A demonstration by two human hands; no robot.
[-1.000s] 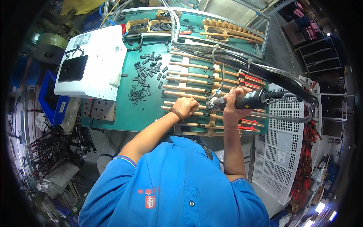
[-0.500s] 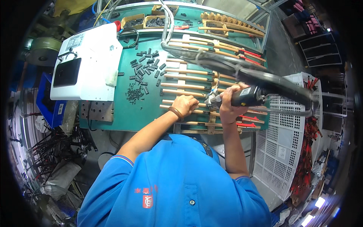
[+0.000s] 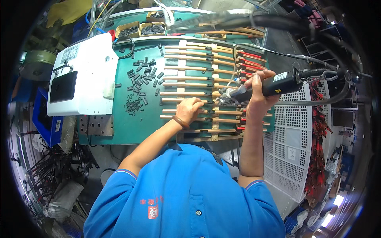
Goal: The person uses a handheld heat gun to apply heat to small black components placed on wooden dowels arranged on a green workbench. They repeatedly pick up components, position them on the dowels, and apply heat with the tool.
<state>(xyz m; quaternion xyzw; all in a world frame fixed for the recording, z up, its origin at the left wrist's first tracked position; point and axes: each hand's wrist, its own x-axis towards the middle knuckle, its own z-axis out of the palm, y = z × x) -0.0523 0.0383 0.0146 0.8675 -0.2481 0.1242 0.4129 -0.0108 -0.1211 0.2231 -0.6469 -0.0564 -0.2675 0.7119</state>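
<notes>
My right hand point(image 3: 258, 93) is wrapped round a black electric screwdriver point(image 3: 281, 83), held almost level with its tip toward the left over the rods. My left hand point(image 3: 188, 111) has its fingers bent and drawn together over the wooden rods point(image 3: 177, 85), close to the tool's tip; whatever they pinch is hidden. The rods lie side by side across pale wooden holders point(image 3: 181, 63), several with small black pieces on them and red parts point(image 3: 251, 60) near their right ends. Left of the rods, black plastic blocks point(image 3: 137, 79) lie scattered beside a heap of small dark screws point(image 3: 133, 105).
A white machine housing point(image 3: 85, 85) stands on the green table point(image 3: 127, 127) at left. Cardboard boxes of black parts point(image 3: 152, 29) sit at the back. The screwdriver's cable and hoses arch across the upper right. A white perforated crate point(image 3: 291, 137) stands beyond the table's right edge.
The screwdriver has swung from tilted to nearly level, and my right hand has shifted right and slightly up. The overhead hose has moved up and away. My left hand stays over the rods.
</notes>
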